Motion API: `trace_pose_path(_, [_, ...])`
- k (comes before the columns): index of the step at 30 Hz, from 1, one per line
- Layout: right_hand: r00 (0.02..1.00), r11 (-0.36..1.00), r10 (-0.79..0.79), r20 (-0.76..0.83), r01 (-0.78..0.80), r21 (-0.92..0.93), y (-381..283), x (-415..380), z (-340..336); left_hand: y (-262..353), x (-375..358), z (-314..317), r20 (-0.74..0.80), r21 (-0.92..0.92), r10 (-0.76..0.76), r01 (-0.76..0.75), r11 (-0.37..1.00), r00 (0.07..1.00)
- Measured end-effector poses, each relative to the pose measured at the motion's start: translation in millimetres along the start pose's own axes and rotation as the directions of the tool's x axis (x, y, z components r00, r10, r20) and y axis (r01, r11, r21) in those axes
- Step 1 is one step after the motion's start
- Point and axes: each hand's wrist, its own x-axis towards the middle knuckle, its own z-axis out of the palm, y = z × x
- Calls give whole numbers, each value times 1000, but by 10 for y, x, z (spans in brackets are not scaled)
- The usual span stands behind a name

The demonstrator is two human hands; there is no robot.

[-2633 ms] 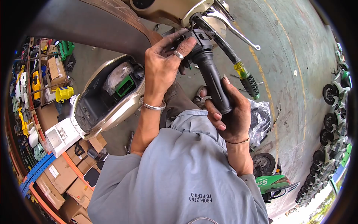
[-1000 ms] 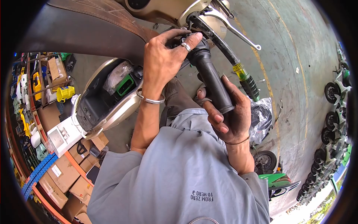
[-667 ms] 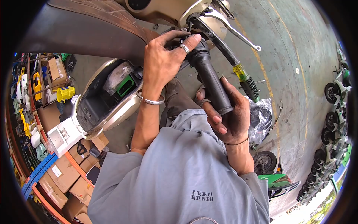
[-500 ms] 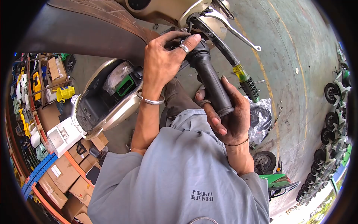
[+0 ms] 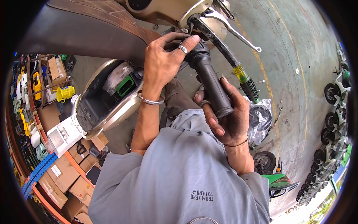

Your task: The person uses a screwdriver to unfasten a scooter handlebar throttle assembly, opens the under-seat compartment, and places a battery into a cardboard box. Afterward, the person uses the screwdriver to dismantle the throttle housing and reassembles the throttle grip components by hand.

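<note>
A black rubber handlebar grip (image 5: pixel 213 84) with a collar at its upper end slants down in front of my shirt. My left hand (image 5: pixel 164 59), wearing a ring and a metal bracelet, is closed round the collar end. Lower down, my right hand (image 5: pixel 236 117) cradles the grip near its flanged end, its fingers on both sides. Beside the grip runs the bare dark handlebar tube (image 5: pixel 220 42), with a yellow-green and black handle (image 5: pixel 246 84) at its end. A silver lever (image 5: pixel 236 31) sits above the tube. The left fingertips are partly hidden.
The scooter's beige front (image 5: pixel 164 13) is at the top, beside a brown seat-like part (image 5: pixel 82 33). A beige body shell (image 5: pixel 108 97) lies left, near cardboard boxes (image 5: pixel 67 171). Clear plastic wrap (image 5: pixel 261 117) and a wheel (image 5: pixel 264 162) are at right; several wheels line the far right.
My right hand and the lower end of the grip have shifted very slightly left. My left hand stays on the collar end.
</note>
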Motion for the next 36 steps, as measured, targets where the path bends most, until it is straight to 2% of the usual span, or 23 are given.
trace_pose_path(5, [996,997,52,67,-49,-55,3,22,-101,-7,-20,1,-17,-11,31,-31,999,999])
trace_pose_path(11, [999,985,24,46,-16,-174,65,19,-76,-57,-50,-11,-42,-51,66,-68,996,997])
trace_pose_path(14, [1000,958,-4,-11,1,-288,94,11,-33,-35,-85,-44,-30,-97,36,-38,995,999])
trace_pose_path(18, [986,836,-125,-106,47,-547,118,-17,44,-165,-101,-98,-6,-201,36,-37,979,999])
trace_pose_path(19, [980,797,-158,-123,52,-601,123,-18,32,-205,-104,-118,4,-220,47,-45,975,999])
trace_pose_path(22, [959,663,-254,-123,80,-745,132,-49,63,-243,-163,-156,116,-519,-29,86,851,993])
trace_pose_path(25, [932,467,-361,-31,152,-871,185,-50,20,-253,-218,-142,131,-670,-4,92,736,991])
trace_pose_path(28, [910,237,-408,72,182,-954,202,-72,12,-390,-211,-174,73,-511,52,-7,860,996])
trace_pose_path(30, [875,77,-451,174,233,-970,249,-66,-14,-368,-234,-158,90,-483,35,13,875,995])
trace_pose_path(31, [894,69,-431,122,167,-983,251,-88,38,-358,-242,-150,98,-470,27,22,882,995])
trace_pose_path(34, [790,-232,-497,358,276,-933,348,-59,-53,-544,-224,-117,84,-489,2,39,872,996])
trace_pose_path(35, [765,-308,-500,406,281,-909,368,-64,-51,-549,-239,-109,109,-582,-17,77,810,994])
trace_pose_path(36, [780,-334,-489,390,246,-910,381,-84,-22,-528,-265,-90,136,-667,-33,116,736,990])
